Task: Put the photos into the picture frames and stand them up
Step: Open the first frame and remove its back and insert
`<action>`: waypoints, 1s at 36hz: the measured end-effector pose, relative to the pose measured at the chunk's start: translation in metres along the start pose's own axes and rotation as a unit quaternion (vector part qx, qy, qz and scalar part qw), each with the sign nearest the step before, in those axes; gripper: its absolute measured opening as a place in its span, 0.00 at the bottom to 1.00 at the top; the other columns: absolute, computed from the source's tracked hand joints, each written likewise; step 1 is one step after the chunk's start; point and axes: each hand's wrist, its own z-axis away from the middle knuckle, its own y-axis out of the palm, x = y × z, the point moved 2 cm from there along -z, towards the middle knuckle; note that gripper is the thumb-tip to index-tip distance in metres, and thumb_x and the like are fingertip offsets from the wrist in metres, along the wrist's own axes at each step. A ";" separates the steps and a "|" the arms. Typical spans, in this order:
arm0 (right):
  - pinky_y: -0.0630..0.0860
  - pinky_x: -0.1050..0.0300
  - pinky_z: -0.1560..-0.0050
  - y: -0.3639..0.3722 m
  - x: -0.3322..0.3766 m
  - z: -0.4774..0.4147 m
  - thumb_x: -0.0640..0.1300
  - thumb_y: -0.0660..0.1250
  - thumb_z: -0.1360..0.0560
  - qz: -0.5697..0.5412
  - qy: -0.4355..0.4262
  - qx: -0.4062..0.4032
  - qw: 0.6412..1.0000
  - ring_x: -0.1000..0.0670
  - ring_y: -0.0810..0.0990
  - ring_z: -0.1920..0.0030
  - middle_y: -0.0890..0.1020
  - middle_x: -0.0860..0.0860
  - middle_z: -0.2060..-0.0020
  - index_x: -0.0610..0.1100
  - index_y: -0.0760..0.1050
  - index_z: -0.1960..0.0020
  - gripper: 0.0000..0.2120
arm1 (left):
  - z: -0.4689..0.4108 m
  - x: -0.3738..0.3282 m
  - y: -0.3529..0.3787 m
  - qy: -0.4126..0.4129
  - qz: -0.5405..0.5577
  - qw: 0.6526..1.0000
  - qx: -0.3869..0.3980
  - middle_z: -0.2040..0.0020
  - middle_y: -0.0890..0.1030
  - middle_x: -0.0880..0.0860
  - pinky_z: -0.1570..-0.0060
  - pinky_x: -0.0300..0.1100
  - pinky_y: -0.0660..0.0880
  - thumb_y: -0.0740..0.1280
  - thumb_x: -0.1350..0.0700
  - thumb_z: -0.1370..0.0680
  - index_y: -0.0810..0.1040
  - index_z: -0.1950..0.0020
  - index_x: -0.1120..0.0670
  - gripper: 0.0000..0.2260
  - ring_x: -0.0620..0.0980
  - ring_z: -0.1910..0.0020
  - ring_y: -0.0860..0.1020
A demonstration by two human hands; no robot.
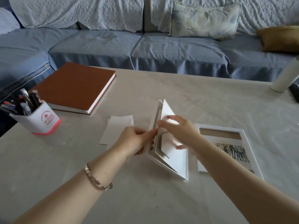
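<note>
A white picture frame (181,165) is tipped up on its edge at the middle of the table, back side towards me. My left hand (135,141) grips its left edge. My right hand (179,131) holds the white backing board (166,113), which is swung partly away from the frame. A second white frame (242,136) lies flat to the right with a black-and-white group photo (233,151) lying in it, partly under my right forearm. A white card (116,128), perhaps a photo face down, lies flat to the left of my left hand.
A brown hardcover book (76,86) lies at the back left of the pale table (145,199). A white pen holder (37,120) full of pens stands at the left edge. A white cylinder (286,75) stands at the far right. A blue sofa (145,49) runs behind.
</note>
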 end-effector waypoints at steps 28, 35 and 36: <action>0.67 0.54 0.55 -0.050 -0.016 0.014 0.57 0.56 0.36 0.090 -0.091 0.002 0.992 0.50 0.73 0.61 0.76 0.47 0.63 0.47 0.70 0.37 0.29 | -0.005 0.082 0.007 0.037 -0.271 0.962 -0.013 0.61 0.75 0.50 0.59 0.37 0.66 0.64 0.60 0.25 0.76 0.41 0.54 0.13 0.51 0.56 0.76; 0.68 0.60 0.63 -0.060 -0.018 0.018 0.49 0.55 0.25 0.116 -0.081 0.054 0.988 0.54 0.71 0.67 0.71 0.49 0.66 0.46 0.64 0.36 0.19 | -0.005 0.086 0.024 0.090 -0.375 0.923 -0.014 0.59 0.71 0.52 0.62 0.42 0.63 0.62 0.60 0.25 0.73 0.47 0.56 0.08 0.51 0.63 0.69; 0.69 0.58 0.62 -0.062 -0.017 0.020 0.50 0.57 0.27 0.118 -0.077 0.066 0.988 0.53 0.71 0.66 0.71 0.48 0.65 0.47 0.63 0.35 0.21 | -0.005 0.088 0.025 0.078 -0.385 0.919 -0.032 0.63 0.71 0.53 0.65 0.43 0.62 0.62 0.59 0.26 0.71 0.54 0.57 0.03 0.51 0.66 0.68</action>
